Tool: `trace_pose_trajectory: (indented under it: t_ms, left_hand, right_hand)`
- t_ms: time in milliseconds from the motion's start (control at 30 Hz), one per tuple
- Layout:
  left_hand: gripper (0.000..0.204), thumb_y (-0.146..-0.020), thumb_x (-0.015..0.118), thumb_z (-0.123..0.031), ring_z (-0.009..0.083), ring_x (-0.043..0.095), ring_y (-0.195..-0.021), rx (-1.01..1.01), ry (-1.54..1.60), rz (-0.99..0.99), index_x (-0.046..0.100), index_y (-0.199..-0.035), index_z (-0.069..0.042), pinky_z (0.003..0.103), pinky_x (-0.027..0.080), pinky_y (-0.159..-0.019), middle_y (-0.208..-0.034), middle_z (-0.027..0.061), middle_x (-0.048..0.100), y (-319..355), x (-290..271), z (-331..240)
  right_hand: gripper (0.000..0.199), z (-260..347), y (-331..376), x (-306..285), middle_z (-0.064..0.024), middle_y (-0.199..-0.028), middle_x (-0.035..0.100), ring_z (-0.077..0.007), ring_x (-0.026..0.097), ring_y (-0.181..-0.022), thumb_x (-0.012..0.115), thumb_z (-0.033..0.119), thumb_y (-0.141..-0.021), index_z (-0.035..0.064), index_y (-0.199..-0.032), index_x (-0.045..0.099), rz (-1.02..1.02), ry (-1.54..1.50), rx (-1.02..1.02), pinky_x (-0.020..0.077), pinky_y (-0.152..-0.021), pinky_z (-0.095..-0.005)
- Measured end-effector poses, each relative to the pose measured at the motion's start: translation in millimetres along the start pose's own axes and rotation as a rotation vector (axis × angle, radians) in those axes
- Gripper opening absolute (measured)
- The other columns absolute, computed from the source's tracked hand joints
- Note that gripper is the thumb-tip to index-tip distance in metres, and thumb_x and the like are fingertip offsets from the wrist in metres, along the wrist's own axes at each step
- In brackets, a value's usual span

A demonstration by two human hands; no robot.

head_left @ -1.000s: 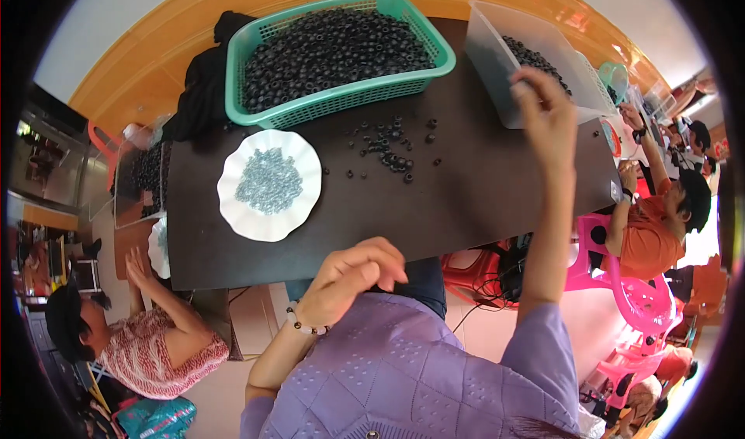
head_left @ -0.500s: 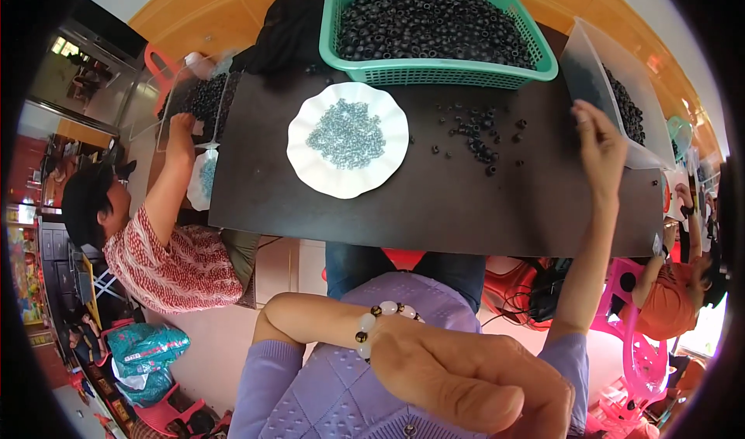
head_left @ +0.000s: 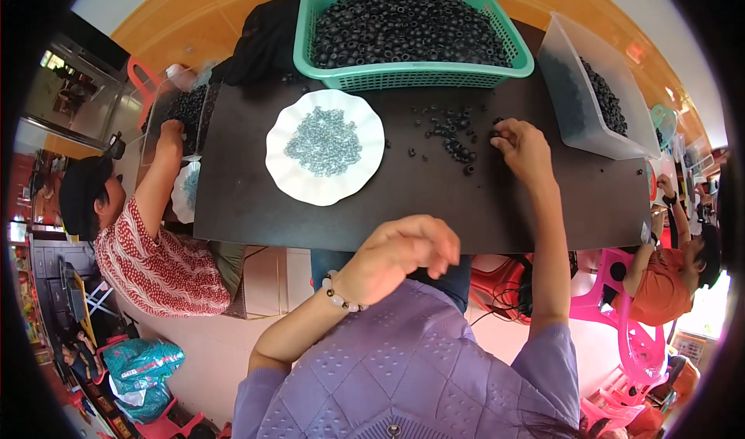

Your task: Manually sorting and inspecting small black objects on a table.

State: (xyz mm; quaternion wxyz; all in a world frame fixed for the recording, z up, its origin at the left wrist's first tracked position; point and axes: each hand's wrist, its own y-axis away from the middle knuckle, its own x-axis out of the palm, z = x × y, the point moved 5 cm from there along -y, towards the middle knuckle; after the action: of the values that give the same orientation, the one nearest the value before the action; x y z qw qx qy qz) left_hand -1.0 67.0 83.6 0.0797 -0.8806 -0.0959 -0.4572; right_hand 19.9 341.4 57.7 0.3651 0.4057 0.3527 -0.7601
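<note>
My right hand (head_left: pixel 526 150) reaches out over the dark table (head_left: pixel 310 214), its bent fingertips pinched on a small black ring at the edge of a scatter of loose black rings (head_left: pixel 454 138). My left hand (head_left: pixel 405 251) hovers close to my chest above the table's near edge, fingers loosely curled, a bead bracelet on the wrist; whether it holds anything is hidden. A white scalloped plate (head_left: pixel 365 177) with a heap of small grey metal pieces (head_left: pixel 324 140) lies left of the loose rings.
A green basket (head_left: pixel 411 76) full of black rings stands at the back. A clear bin (head_left: pixel 570 101) of the same rings sits at the right. A person in a red patterned top (head_left: pixel 159 257) works at the left end; another in orange (head_left: pixel 667 292) sits right, by pink chairs (head_left: pixel 621 338).
My right hand came down from the clear bin to the loose rings on the table. My left hand rose and drew in toward my chest. The view tilted lower.
</note>
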Motion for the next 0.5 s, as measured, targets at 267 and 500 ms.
trace_pose_trajectory:
  t_ms: [267, 500]
  left_hand:
    - [0.013, -0.091, 0.054, -0.013, 0.009, 0.053, -0.076, 0.021, -0.118, -0.445, 0.059, -0.096, -0.002, 0.024, 0.044, -0.07, -0.092, 0.0058, 0.06, 16, -50, 17]
    - [0.017, -0.093, 0.059, -0.016, 0.0043, 0.053, -0.072, 0.031, -0.325, -0.482, 0.063, -0.103, -0.002, 0.018, 0.043, -0.067, -0.087, 0.0011, 0.062, 3, -34, 9]
  right_hand:
    - [0.022, 22, 18, -9, -0.0029, -0.085, 0.064, -0.009, 0.055, -0.072, 0.072, 0.005, -0.077, -0.0004, -0.097, 0.066, 0.099, -0.548, 0.061, 0.0444, -0.066, -0.022]
    - [0.02, 91, 72, -6, -0.0082, -0.093, 0.065, -0.0119, 0.056, -0.085, 0.069, 0.008, -0.082, 0.0, -0.101, 0.065, 0.16, -1.257, -0.071, 0.0445, -0.075, -0.0232]
